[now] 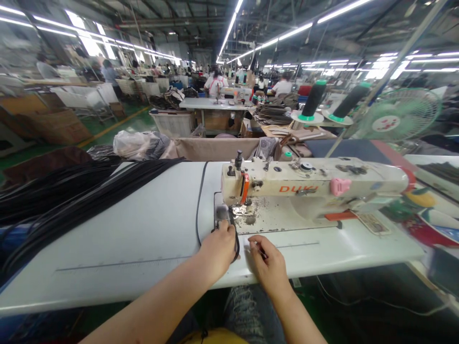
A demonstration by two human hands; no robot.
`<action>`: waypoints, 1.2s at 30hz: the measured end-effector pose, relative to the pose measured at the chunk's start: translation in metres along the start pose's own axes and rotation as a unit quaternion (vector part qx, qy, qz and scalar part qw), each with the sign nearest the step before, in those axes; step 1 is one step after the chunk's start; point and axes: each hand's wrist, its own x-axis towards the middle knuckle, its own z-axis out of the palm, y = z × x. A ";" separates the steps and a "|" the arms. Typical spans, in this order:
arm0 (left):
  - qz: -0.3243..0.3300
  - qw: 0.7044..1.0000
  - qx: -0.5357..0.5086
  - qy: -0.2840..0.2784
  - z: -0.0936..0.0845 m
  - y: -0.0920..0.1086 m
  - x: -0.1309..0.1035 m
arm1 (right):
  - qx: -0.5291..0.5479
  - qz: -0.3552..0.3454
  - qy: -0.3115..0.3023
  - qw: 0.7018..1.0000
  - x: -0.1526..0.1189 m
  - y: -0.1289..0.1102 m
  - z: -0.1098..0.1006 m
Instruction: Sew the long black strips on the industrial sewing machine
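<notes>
My left hand (219, 246) is closed on a thin black cord (198, 210) just in front of the needle area of a white sewing machine (265, 186). Part of the cord loops beside my fingers, and another length curves back across the tabletop. To its right, at the table's front edge, my right hand (269, 265) is closed with thumb and forefinger pinched together. Something small and dark shows inside its curled fingers, too little visible to name. The machine's presser foot (246, 205) stands just beyond both hands.
A thick bundle of black cords (82, 210) lies over the left of the white table (143, 239). Behind the machine are a fabric-lined bin (215, 148), dark thread cones (313, 100) and a green fan (398, 117). Other people sit at machines farther back.
</notes>
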 end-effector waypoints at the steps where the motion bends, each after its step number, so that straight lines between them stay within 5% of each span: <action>1: 0.013 1.000 0.001 0.016 0.001 0.000 -0.001 | 0.014 0.017 -0.008 1.000 -0.001 -0.002 -0.005; 12: 0.146 0.979 0.065 0.126 0.021 -0.009 0.000 | 0.057 0.204 0.076 0.974 -0.058 0.033 -0.065; 23: 0.180 0.971 0.067 0.139 0.031 -0.012 -0.009 | -0.166 0.343 0.209 0.901 -0.106 0.073 -0.169; 36: 0.248 0.945 0.077 0.197 0.056 -0.041 0.006 | -0.339 0.509 0.355 0.707 -0.174 0.086 -0.294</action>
